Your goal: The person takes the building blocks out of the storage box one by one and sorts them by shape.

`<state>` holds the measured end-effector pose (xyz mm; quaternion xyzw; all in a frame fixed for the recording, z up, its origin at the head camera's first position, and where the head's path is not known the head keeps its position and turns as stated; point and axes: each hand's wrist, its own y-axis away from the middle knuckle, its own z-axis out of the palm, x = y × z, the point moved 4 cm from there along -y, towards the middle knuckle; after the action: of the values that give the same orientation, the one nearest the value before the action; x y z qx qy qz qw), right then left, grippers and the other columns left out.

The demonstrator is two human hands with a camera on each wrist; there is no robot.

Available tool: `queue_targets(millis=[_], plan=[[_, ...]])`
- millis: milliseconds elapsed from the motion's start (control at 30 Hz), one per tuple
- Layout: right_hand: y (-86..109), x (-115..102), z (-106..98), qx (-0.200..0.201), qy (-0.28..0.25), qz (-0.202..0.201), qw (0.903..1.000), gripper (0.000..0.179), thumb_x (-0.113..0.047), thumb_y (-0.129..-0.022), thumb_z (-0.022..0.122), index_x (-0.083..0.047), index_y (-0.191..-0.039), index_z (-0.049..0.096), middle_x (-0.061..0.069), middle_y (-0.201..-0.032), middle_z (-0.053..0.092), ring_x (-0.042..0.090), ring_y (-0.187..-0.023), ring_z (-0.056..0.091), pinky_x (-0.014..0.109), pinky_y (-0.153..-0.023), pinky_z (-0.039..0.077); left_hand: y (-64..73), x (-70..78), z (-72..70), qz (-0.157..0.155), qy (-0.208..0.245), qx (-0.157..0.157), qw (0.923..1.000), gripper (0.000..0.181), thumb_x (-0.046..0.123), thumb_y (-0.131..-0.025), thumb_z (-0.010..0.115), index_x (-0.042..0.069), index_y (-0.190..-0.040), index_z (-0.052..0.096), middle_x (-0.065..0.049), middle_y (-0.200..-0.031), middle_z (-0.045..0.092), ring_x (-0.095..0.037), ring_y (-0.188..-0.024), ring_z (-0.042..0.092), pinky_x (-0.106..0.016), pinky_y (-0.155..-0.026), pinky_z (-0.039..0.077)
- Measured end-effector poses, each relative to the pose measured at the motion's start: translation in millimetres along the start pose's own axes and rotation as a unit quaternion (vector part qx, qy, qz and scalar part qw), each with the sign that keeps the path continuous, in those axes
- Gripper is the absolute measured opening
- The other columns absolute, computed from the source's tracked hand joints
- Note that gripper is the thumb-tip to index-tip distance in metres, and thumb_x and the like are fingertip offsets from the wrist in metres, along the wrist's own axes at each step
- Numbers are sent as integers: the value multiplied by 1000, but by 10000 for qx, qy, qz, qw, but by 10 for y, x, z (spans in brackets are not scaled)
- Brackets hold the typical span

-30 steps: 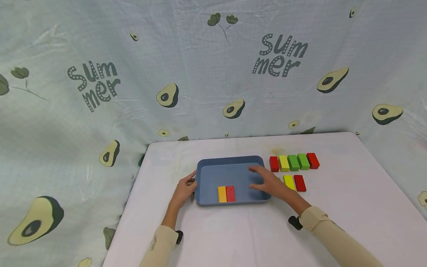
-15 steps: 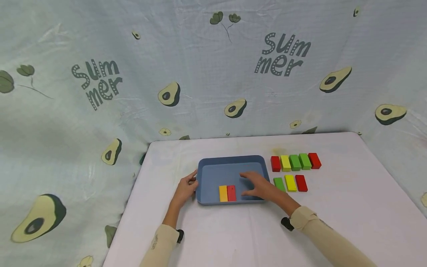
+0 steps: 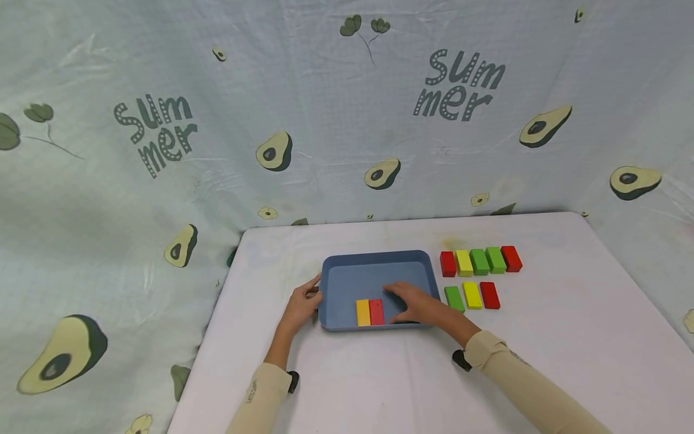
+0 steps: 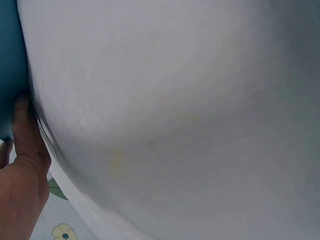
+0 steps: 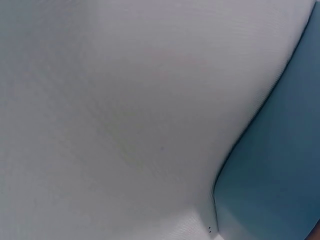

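Observation:
A blue rectangular tray (image 3: 349,280) lies on the table. My left hand (image 3: 299,308) rests against its left side; in the left wrist view, its fairly straight fingers (image 4: 22,130) touch the tray wall. Inside, along the front edge, an orange-yellow block (image 3: 363,313) and a red block (image 3: 376,312) lie side by side. Just right of the red block my right hand (image 3: 420,305) is over the tray, thumb and fingers spread, with nothing visible between them. The right wrist view shows the tray's outer wall (image 5: 272,165) and hardly any of the hand.
Right of the tray, a back row holds red, yellow and green blocks, among them a green block (image 3: 479,261). A front row has a green block (image 3: 454,299), a yellow block (image 3: 472,295) and a red block (image 3: 490,295). A patterned cloth (image 3: 325,108) hangs behind the table.
My right hand has moved left and slightly forward to the tray's front, closer to the red block. My left hand has stayed at the tray's left side.

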<state>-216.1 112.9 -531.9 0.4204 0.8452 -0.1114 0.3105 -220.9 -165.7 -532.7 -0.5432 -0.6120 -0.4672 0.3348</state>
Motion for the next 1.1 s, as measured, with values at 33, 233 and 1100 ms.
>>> queue_targets(millis=[33,233,1100], plan=[[-3,2,3,-15,-10,6,10000,78,-33,-76,78,-1,-138,44,17,-136,45,32,-123,42,46,-98,37,-1,1,1,-7,-2,3,10000,56,7,-87,54,17,-141,46,-17,-118,54,-21,-91,56,-31,-65,48],[-29,12,18,-88,82,-26,9999,76,-32,-77,77,-2,-139,44,15,-136,46,30,-122,42,45,-98,38,-11,0,4,6,7,-8,10000,56,7,-86,54,16,-141,46,-17,-116,55,-21,-90,56,-31,-64,49],[-37,-110,76,91,830,-220,9963,73,-33,-76,79,-7,-137,48,10,-131,48,25,-117,45,37,-91,45,-9,-29,10,33,-64,74,9999,55,8,-87,54,16,-141,47,-16,-116,56,-20,-87,55,-31,-63,50]])
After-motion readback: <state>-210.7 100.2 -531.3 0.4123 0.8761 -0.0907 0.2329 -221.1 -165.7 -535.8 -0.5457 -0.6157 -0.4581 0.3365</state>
